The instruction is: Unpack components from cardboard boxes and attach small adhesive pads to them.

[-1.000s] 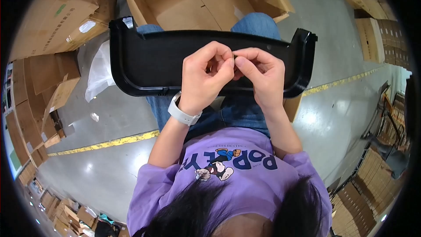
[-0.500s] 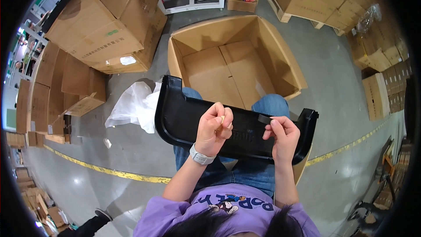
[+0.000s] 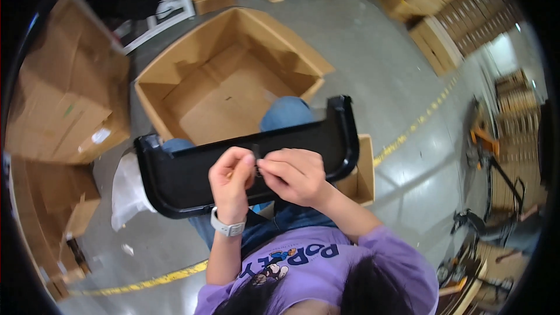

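A long black plastic tray-like part [image 3: 186, 178] with raised, rounded ends lies across my thighs. Over its middle my two hands meet fingertip to fingertip. A small dark strip [image 3: 256, 152] stands up between them. My right hand [image 3: 296, 176] pinches it between thumb and fingers. My left hand [image 3: 230, 176], with a pale watch [image 3: 227, 228] on its wrist, is closed right beside the strip; its curled fingertips hide whatever is in them.
Beyond my knees stands a large open cardboard box [image 3: 318, 81]. A smaller carton [image 3: 366, 169] is by my right thigh, and a white plastic bag [image 3: 127, 192] lies at the left. Tall cartons [image 3: 64, 93] rise at the left; a pallet jack [image 3: 484, 140] is at the right.
My hands have come together; the right one brought the dark strip to the left. The pale bit seen in my left fingers is now hidden. The view has swung to the right.
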Available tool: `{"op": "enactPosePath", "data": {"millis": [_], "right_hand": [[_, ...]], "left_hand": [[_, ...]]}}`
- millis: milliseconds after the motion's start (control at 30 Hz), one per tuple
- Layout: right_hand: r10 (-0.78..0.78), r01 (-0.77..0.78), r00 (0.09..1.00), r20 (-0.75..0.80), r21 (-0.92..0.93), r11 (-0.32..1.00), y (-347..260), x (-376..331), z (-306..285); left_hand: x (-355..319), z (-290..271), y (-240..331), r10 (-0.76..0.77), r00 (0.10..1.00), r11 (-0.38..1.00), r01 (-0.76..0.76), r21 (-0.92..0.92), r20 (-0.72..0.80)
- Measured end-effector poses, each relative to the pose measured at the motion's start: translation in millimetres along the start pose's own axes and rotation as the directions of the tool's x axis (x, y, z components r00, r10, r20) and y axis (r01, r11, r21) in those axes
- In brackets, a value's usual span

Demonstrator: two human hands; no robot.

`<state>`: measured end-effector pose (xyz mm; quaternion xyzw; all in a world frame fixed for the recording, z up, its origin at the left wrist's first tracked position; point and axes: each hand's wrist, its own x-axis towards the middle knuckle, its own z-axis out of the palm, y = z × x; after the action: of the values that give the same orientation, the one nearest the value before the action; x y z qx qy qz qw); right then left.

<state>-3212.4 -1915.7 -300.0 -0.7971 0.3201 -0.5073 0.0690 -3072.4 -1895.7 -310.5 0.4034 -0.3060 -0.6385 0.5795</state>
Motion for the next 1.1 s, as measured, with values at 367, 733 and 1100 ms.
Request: {"op": "enactPosePath", "data": {"millis": [367, 733, 1100], "right_hand": [[0.043, -0.059, 0.984, 0.174, 0.084, 0.995, -5, -16, -2], [0.705, -0.836, 0.495, 0.508, 0.498, 0.229, -13, -18, -17], [0.75, -0.895, 0.399, 0.528, 0.046, 0.444, 37, -40, -28]], "left_hand": [[-11, -10, -4, -0.05, 0.997, 0.999, 0.051, 0.018, -0.065], [-21, -13, -4, 0.004, 0.989, 0.973, -0.038, 0.227, 0.149], [-38, -51, 8, 0.222, 0.951, 0.823, -0.065, 0.565, -0.215]]}}
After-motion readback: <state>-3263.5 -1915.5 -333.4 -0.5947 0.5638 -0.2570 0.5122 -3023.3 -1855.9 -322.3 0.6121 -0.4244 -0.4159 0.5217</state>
